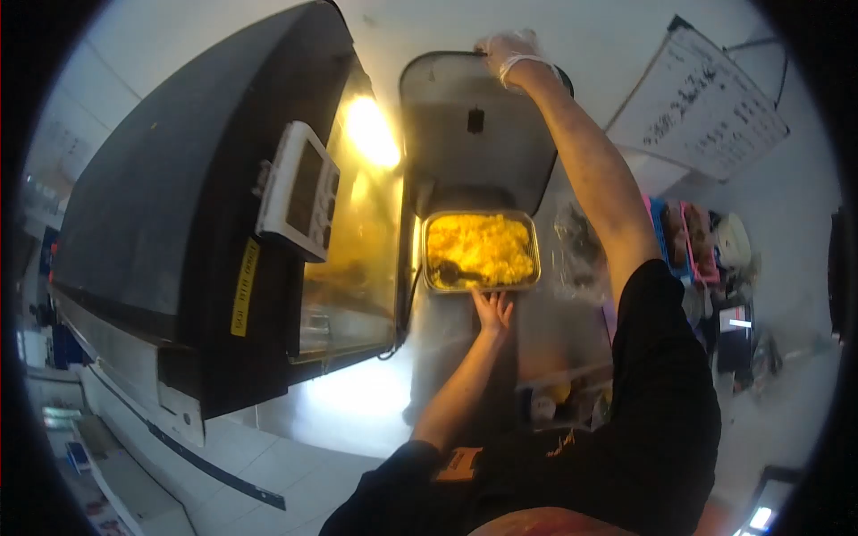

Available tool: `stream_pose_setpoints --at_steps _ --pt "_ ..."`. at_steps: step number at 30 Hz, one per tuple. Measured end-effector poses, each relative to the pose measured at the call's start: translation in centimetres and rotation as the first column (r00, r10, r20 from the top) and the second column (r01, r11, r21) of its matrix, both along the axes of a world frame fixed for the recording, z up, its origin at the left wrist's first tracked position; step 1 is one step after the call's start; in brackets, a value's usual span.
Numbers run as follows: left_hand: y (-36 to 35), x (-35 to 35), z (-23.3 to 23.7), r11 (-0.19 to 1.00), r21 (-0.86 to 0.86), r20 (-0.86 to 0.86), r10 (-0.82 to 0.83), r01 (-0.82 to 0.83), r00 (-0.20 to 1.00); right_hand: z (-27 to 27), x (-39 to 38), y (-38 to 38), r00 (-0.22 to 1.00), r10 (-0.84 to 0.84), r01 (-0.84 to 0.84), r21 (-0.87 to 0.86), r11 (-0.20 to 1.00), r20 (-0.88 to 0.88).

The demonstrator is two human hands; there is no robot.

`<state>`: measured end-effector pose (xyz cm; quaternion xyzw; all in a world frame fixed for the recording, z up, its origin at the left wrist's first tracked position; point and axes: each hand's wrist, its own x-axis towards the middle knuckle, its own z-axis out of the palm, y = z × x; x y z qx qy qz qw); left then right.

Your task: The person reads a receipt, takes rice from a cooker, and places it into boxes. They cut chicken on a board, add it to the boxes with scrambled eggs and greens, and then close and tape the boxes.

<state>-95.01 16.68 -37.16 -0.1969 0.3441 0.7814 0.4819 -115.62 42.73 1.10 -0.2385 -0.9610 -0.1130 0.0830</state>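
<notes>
A clear rectangular container (432, 284) holds lumpy yellow food (483, 246) that looks like scrambled egg, and a dark spoon (450, 272) lies in it. My left hand (493, 309), bare, grips the near side of this container from below, some fingertips hidden under it. Stretched far forward, my right hand (514, 52) wears a clear plastic glove and is closed on the top edge of a dark panel with rounded corners, apparently the open door (483, 147) of the cabinet. The black cabinet (214, 179) stands on the left, lit yellow inside.
On the cabinet's side sits a white timer with a display (304, 192), above a yellow label (243, 286). A whiteboard (697, 103) with writing stands at the upper right. Pink and blue trays (702, 241) and a plastic bag (576, 241) lie right. A metal counter (357, 402) runs below.
</notes>
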Motion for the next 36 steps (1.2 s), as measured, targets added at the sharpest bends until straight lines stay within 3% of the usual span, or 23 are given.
stream_pose_setpoints --at_steps 1,3,5,7,9,10,11,12,14,15,17,20,22,24,26,28,30,31,32,33,34,35,36 --pt "-0.7 0.6 -0.4 1.0 0.015 -0.016 -0.022 0.022 1.0 0.2 3.0 -2.6 1.0 0.023 -0.023 0.061 0.998 0.008" --pt "-2.4 -0.1 0.4 0.998 0.047 0.018 -0.044 0.043 0.999 -1.5 7.7 -4.8 0.943 0.268 -0.215 0.255 0.943 -0.196" --pt "-4.3 -0.2 0.6 0.999 0.051 0.064 -0.014 0.01 0.998 0.2 13.6 -11.5 0.982 0.167 -0.151 0.165 0.975 -0.09" --pt "-7.1 0.2 6.2 0.996 0.086 0.03 0.01 -0.013 0.999 -1.6 19.9 -15.5 0.969 0.235 -0.245 0.296 0.923 0.07" --pt "-9.7 -1.1 12.1 0.941 0.286 0.003 0.188 -0.181 0.982 -6.4 23.4 -18.3 0.867 0.472 -0.356 0.463 0.811 -0.159" --pt "-10.6 -1.2 13.2 0.88 0.397 0.055 0.262 -0.262 0.963 -7.8 25.2 -20.2 0.855 0.473 -0.399 0.312 0.862 -0.214" --pt "-12.1 0.9 15.2 0.893 0.36 0.103 0.251 -0.271 0.962 -9.0 29.7 -22.9 0.89 0.371 -0.358 0.098 0.929 -0.266" --pt "-12.7 1.8 16.0 0.88 0.42 0.013 0.237 -0.22 0.971 -9.5 32.1 -23.8 0.916 0.329 -0.355 -0.081 0.931 -0.229" --pt "-13.9 0.8 16.4 0.842 0.475 0.085 0.246 -0.256 0.966 -9.8 34.6 -26.0 0.953 0.26 -0.303 -0.43 0.851 -0.156" --pt "-12.4 -0.2 17.7 0.911 -0.011 0.248 0.401 -0.411 0.882 -10.4 36.6 -24.8 0.888 0.233 -0.417 -0.483 0.769 -0.396" --pt "-13.2 -0.9 12.2 0.905 -0.015 0.208 0.419 -0.425 0.884 -10.5 41.2 -23.4 0.827 0.033 -0.372 -0.502 0.781 -0.562" --pt "-14.3 -3.1 1.4 0.897 -0.033 0.191 0.438 -0.44 0.878 -8.2 48.2 -22.4 0.695 -0.355 -0.162 -0.616 0.771 -0.626" --pt "-14.2 -4.7 -4.8 0.909 -0.048 0.149 0.415 -0.413 0.897 -8.9 52.5 -20.9 0.526 -0.496 -0.205 -0.67 0.714 -0.691" --pt "-13.7 -4.0 -7.1 0.927 -0.061 0.1 0.374 -0.37 0.922 -8.8 56.4 -21.4 0.393 -0.695 -0.208 -0.794 0.571 -0.602" --pt "-14.3 -2.4 -3.5 0.969 -0.114 -0.017 0.219 -0.22 0.976 -9.6 59.1 -21.6 0.314 -0.773 -0.25 -0.834 0.492 -0.55" --pt "-16.8 -3.9 -4.7 0.985 -0.148 -0.119 0.073 -0.09 0.99 -11.6 60.0 -21.6 0.301 -0.763 -0.304 -0.816 0.492 -0.572" --pt "-17.4 -2.5 0.8 0.917 -0.338 -0.204 0.151 -0.215 0.967 -10.6 59.1 -21.7 0.028 -0.947 -0.44 -0.854 0.277 -0.321" --pt "-17.0 -1.0 2.7 0.885 -0.369 -0.426 0.111 -0.285 0.898 -10.3 58.6 -21.6 -0.09 -0.984 -0.521 -0.835 0.177 -0.153" --pt "-16.2 1.5 5.6 0.85 -0.383 -0.622 0.051 -0.361 0.781 -10.5 58.8 -21.2 -0.207 -0.967 -0.559 -0.794 0.24 -0.147" --pt "-13.5 7.4 12.1 0.773 -0.346 -0.767 0.093 -0.532 0.635 -11.0 59.3 -20.6 -0.321 -0.938 -0.586 -0.75 0.305 -0.131" --pt "-13.3 11.4 13.7 0.918 -0.217 -0.951 -0.122 -0.332 0.284 -11.6 60.2 -20.0 -0.43 -0.897 -0.603 -0.706 0.372 -0.106" --pt "-12.8 16.8 16.7 0.993 -0.109 -0.965 -0.097 -0.035 0.245 -12.5 60.0 -19.2 -0.384 -0.892 -0.525 -0.738 0.423 -0.238" --pt "-10.9 20.4 16.1 0.984 -0.054 -0.993 -0.035 0.172 -0.11 -13.5 59.4 -19.0 -0.335 -0.864 -0.434 -0.752 0.496 -0.376"
